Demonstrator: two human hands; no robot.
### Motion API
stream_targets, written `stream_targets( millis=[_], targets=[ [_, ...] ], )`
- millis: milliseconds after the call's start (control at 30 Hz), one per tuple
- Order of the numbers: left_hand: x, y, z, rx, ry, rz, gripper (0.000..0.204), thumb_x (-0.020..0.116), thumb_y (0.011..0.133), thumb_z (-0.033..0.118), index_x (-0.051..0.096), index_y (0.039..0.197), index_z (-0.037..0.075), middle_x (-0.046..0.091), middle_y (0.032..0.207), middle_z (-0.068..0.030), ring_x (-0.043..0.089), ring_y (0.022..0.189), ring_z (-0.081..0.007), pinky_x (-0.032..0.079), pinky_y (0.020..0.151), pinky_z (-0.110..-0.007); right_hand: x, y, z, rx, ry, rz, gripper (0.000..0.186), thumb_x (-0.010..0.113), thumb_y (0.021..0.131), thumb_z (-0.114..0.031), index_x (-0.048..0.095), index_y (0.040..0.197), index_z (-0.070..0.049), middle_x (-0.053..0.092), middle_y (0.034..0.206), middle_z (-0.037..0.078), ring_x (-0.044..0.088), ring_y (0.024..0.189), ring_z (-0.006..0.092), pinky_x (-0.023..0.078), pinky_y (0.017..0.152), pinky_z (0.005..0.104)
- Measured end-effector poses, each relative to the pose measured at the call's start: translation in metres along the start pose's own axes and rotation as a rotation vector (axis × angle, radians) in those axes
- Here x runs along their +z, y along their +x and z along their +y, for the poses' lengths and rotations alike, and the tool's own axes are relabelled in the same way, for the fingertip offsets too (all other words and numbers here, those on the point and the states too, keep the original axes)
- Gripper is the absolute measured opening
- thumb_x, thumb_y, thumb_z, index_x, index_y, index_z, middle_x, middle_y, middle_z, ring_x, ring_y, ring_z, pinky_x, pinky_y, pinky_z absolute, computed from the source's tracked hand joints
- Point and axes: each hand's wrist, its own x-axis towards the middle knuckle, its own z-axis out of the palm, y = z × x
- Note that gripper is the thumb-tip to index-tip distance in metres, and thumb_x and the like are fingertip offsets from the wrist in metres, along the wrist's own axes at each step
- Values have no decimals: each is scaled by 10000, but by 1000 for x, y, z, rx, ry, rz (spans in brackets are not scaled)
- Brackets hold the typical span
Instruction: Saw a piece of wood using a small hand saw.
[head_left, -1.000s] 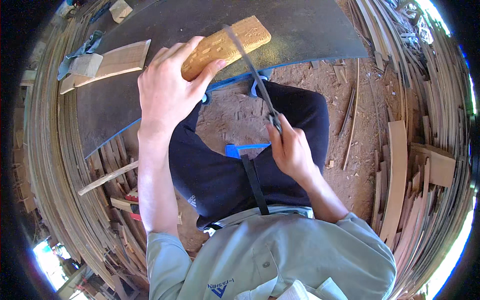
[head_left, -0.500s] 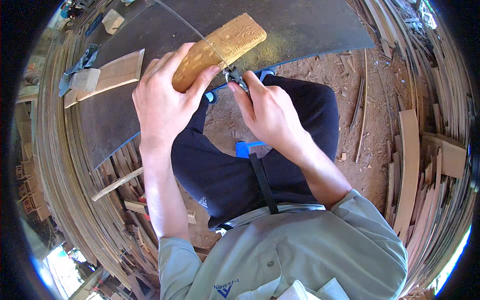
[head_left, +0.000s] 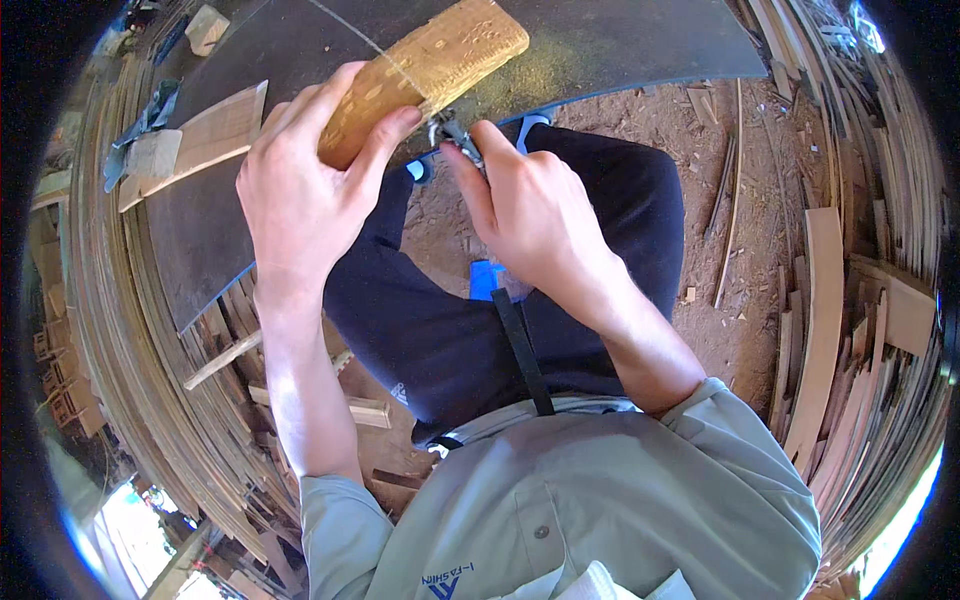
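Note:
My left hand [head_left: 305, 190] is closed around the left part of a yellowish wooden block [head_left: 460, 55], held at a slant over the dark board surface, its thumb along the near edge. My right hand [head_left: 530, 210] is closed on the dark handle [head_left: 448, 138] of a thin-bladed cutting tool, just right of my left thumb. The blade [head_left: 370, 40] lies across the block and reaches up to the left over the board. Yellow dust [head_left: 540, 75] lies on the board beside the block.
The dark board [head_left: 660, 40] has a blue lower edge. A pale plank [head_left: 220, 130] and blue cloth [head_left: 150, 115] lie at its left. Stacks of long strips [head_left: 115, 330] line both sides; a curved plank [head_left: 815, 330] lies at right, above a dirt floor [head_left: 720, 200] with scraps.
My right hand has moved up and left with the tool, so the handle now sits at the block's near edge. My left hand and the block have shifted slightly up and left.

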Motion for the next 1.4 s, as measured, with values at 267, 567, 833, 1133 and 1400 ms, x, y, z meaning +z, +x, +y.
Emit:
stream_targets(
  millis=[267, 567, 833, 1133, 1400],
  targets=[
    [-2, -3, -1, -17, 16, -10, 492, 832, 938, 400, 742, 1313, 95, 780, 1110, -106, 763, 1009, -274, 579, 878, -388, -16, -116, 47, 111, 78, -154, 253, 624, 1067, -256, 575, 1020, -12, 606, 606, 276, 656, 594, 485, 511, 547, 591],
    [-5, -5, 1, -27, 5, 8, 503, 817, 951, 393, 729, 1335, 81, 772, 1117, -118, 754, 1021, -289, 572, 897, -399, -29, -88, 38, 30, 133, -135, 220, 650, 1054, -197, 548, 1020, -5, 600, 607, 255, 639, 578, 476, 507, 540, 560],
    [0, -3, 0, -5, -29, 33, 517, 840, 922, 390, 734, 1298, 51, 774, 1094, -125, 766, 1002, -294, 592, 863, -408, 3, -5, 9, -97, 81, 40, 382, 616, 1087, -343, 529, 899, -23, 581, 549, 238, 631, 532, 471, 507, 511, 560],
    [3, -3, -6, -3, -32, 52, 533, 872, 885, 425, 756, 1250, 54, 774, 1037, -108, 775, 969, -287, 606, 813, -407, 3, 2, 3, -63, -19, 3, 372, 599, 1086, -356, 533, 921, -29, 606, 549, 226, 653, 524, 457, 533, 495, 553],
    [-3, 0, 0, -17, -13, -22, 536, 841, 934, 383, 725, 1326, 37, 769, 1113, -154, 758, 1014, -296, 576, 882, -400, 4, -47, 23, 82, 8, -132, 274, 599, 1068, -317, 567, 1023, -48, 644, 634, 268, 673, 628, 511, 540, 595, 633]
  ],
)
